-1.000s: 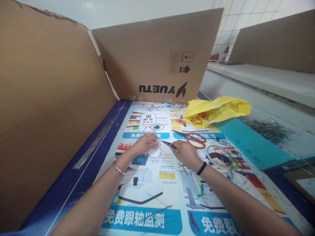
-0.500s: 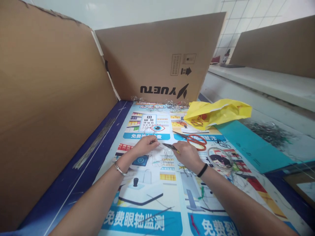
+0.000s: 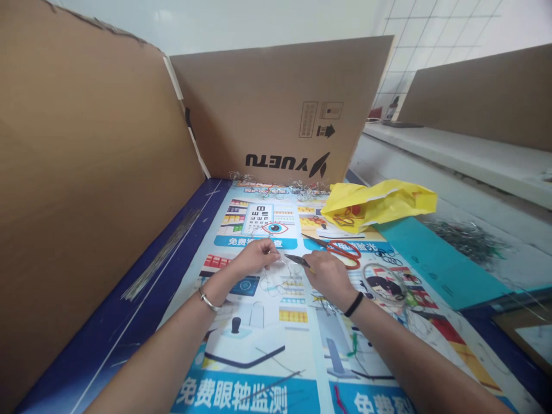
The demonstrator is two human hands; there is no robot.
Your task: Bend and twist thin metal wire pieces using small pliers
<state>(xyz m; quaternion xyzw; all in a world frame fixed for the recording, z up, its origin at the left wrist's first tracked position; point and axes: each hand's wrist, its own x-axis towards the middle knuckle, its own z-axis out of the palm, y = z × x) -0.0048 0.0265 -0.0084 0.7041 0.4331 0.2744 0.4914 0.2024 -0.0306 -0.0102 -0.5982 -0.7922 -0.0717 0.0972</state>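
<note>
My left hand [image 3: 257, 256] is closed in a pinch over the printed sheet, and thin wire shows at its fingertips. Facing it from the right, my right hand [image 3: 330, 276] is wrapped round a pair of pliers [image 3: 296, 260], whose dark jaws point left, a small gap from my left fingers. Fine wire loops [image 3: 276, 282] hang or lie just below the two hands; which cannot be made out. Behind my right hand lie orange-handled scissors [image 3: 345, 253]. A coil of wire [image 3: 365, 282] rests to the right of that hand.
Cardboard panels [image 3: 276, 109] stand at the back and left. A yellow bag [image 3: 379, 201] sits at the back right, beside a teal board [image 3: 444, 264] and a heap of wire bits [image 3: 468, 241]. Straight wires [image 3: 161, 253] lie along the left side.
The view has shifted slightly. The fingers of my left hand have changed their pose a little, and the pliers' jaws still point toward them.
</note>
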